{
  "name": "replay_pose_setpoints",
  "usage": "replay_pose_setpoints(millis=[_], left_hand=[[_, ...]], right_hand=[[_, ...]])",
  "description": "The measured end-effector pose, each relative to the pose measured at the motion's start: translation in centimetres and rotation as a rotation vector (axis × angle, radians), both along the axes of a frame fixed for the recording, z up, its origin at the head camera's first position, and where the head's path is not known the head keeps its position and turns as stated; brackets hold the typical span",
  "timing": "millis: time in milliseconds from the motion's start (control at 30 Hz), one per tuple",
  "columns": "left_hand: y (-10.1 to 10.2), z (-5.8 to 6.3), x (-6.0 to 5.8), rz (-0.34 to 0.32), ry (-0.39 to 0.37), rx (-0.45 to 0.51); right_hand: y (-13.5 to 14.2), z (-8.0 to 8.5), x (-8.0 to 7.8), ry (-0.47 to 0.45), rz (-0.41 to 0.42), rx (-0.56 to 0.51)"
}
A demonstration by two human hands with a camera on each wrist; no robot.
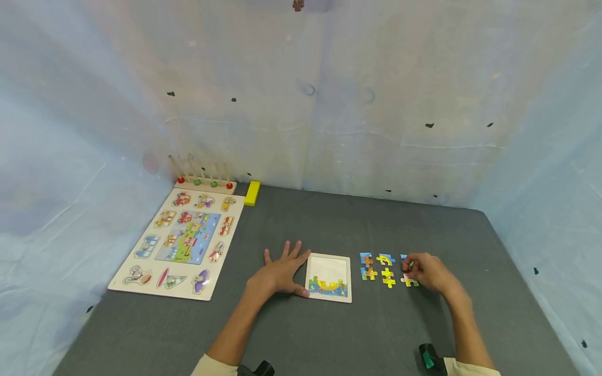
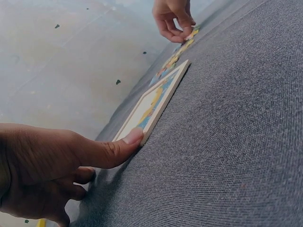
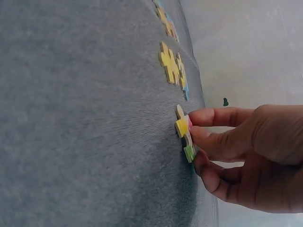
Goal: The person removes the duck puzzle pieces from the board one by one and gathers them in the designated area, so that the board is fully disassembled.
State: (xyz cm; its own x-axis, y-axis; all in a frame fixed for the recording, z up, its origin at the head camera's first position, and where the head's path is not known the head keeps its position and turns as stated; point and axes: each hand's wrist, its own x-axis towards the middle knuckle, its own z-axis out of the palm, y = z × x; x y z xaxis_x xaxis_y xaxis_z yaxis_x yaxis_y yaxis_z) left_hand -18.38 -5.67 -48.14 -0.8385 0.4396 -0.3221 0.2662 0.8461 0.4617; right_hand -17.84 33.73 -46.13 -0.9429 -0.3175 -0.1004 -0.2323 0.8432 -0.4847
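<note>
My left hand (image 1: 280, 274) lies with fingers spread beside a small square wooden puzzle tray (image 1: 349, 277), its thumb (image 2: 133, 136) pressing the tray's near left corner. Assembled jigsaw pieces, yellow, blue and green, fill the lower part of the tray. To the right, loose jigsaw pieces lie in pairs, among them a yellow piece (image 1: 388, 278) and a blue-and-brown piece (image 1: 366, 259). Over the rightmost pair, my right hand (image 1: 430, 271) has its thumb and fingers curled, pinching at a jigsaw piece partly hidden by them. Close to those fingertips is a yellow, pink and green piece (image 3: 182, 127).
A large wooden picture puzzle board (image 1: 157, 290) lies at the left. Behind it stand a peg rack (image 1: 207, 185) with red and green beads and a yellow block (image 1: 252, 193). Pale sheeting (image 1: 329, 104) hangs behind the grey cloth-covered table (image 1: 329, 339).
</note>
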Motion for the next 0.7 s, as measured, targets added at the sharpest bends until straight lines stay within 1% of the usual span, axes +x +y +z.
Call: replay_pose_setpoints(millis=[67,167,333,533,700], left_hand=[[0.0,0.0,0.0,-0.001,-0.001,-0.001],[-0.1,0.0,0.0,-0.003,0.000,0.002],[-0.3,0.2,0.0,0.004,-0.003,0.006],[-0.2,0.2,0.1,0.007,-0.005,-0.001],[-0.2,0.1,0.0,0.005,0.000,-0.008]], right_hand=[[0.0,0.0,0.1,-0.012,-0.037,0.023],[-0.3,0.4,0.2,-0.065,-0.104,0.057],[-0.8,0.9,0.4,-0.110,-0.144,0.091],[-1.2,1.0,0.4,-0.140,-0.236,0.114],[-1.1,0.9,0.3,-0.150,-0.263,0.133]])
